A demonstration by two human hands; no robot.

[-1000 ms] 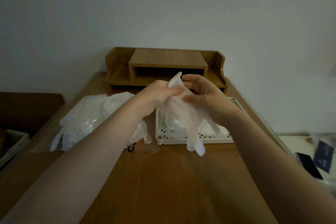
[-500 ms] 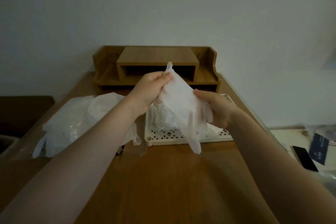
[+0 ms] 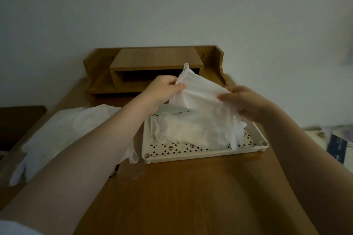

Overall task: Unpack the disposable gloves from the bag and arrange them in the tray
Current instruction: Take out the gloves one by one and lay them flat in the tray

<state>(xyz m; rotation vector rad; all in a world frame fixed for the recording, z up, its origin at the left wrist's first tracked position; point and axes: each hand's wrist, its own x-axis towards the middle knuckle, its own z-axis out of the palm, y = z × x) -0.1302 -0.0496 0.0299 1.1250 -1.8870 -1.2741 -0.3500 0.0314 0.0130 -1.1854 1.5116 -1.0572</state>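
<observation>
1. My left hand (image 3: pixel 164 89) pinches the upper corner of a thin white glove (image 3: pixel 200 97); its fingers (image 3: pixel 177 87) are curled tight on that edge, which pokes up above them.
2. My right hand (image 3: pixel 246 104) holds the same glove by its other side, thumb on top and the other fingers curled underneath, so the sheet is stretched between my two hands.
3. The glove hangs in the air over the far half of the tray (image 3: pixel 202 155), sloping down toward the right; its lower fingers dangle to the tray's right side, and I cannot tell whether they touch the pile below.
4. The tray is cream plastic with a perforated floor and sits on the wooden bench (image 3: pixel 191 196), toward its far right part, just in front of the wooden desk organiser (image 3: pixel 152 66) along the far edge.
5. A pile of gloves (image 3: pixel 181 129) already lies flat in the tray, covering most of its middle and leaving the near strip of the floor bare.
6. The bag (image 3: pixel 63 131), translucent white and crumpled, lies on the left side of the bench, partly under my left forearm and just beside the tray's left wall.
7. Past the bench's right edge some blurred objects, one dark blue (image 3: pixel 338 147), rest on a lower pale surface.
</observation>
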